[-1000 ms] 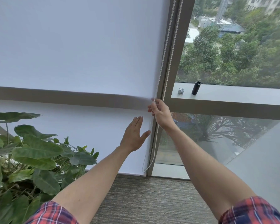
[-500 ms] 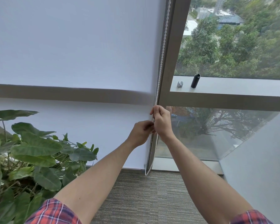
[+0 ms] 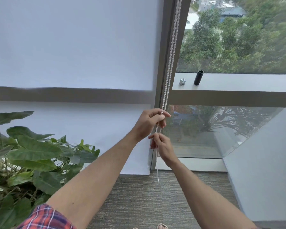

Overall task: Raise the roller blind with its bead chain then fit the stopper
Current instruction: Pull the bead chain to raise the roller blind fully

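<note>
Both hands are gripping the bead chain (image 3: pixel 169 63) beside the window frame: left hand (image 3: pixel 151 121) is closing its grip above, right hand (image 3: pixel 162 146) is pinching a strand below. The roller blind (image 3: pixel 73 47) is hanging nearly to the floor. Advisable: pulling one strand straight down, hand over hand.

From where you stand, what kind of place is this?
Probably an upper-floor office or flat: a tall window looking down on treetops, grey carpet underfoot, a white roller blind, and a leafy potted plant.
</note>
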### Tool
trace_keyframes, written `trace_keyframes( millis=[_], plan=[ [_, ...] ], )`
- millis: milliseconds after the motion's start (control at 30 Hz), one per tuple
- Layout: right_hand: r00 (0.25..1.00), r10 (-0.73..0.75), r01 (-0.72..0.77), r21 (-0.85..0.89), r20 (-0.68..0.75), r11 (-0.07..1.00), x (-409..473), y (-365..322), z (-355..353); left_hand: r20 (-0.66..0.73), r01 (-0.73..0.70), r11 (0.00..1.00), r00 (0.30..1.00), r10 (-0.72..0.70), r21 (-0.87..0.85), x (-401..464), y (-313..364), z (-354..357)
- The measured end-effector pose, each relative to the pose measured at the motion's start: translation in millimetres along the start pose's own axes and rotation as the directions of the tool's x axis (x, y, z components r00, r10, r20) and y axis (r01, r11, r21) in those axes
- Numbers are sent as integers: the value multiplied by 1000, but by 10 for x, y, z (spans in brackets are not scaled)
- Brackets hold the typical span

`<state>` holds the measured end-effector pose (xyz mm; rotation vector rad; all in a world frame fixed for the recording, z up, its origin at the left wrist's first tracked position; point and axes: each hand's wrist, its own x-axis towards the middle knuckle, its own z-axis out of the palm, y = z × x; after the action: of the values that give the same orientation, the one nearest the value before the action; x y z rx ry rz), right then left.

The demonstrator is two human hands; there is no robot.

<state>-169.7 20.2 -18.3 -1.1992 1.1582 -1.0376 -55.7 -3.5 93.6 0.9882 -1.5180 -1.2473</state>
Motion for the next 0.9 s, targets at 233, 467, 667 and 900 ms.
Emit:
trace_keyframes(
  millis=[233,467,667,900],
  plan=[
    [965,-135,88,-209,-225,974,248,-351,-188,-144,-3,999,990,-4,-54,-78,2,-30],
    [859,-362,266,-290,-361,919,707,-1026,-147,-201,4,999,980,-12,-39,-160,11,-97],
    [884,-403,403,-50,-236,914,770,-1251,-56,-289,30,999,957,-21,29,-150,-11,-158],
    [884,-417,393,-146,-210,908,557,-1166,32,-430,122,932,902,39,340,-5,-95,-137]
  ],
)
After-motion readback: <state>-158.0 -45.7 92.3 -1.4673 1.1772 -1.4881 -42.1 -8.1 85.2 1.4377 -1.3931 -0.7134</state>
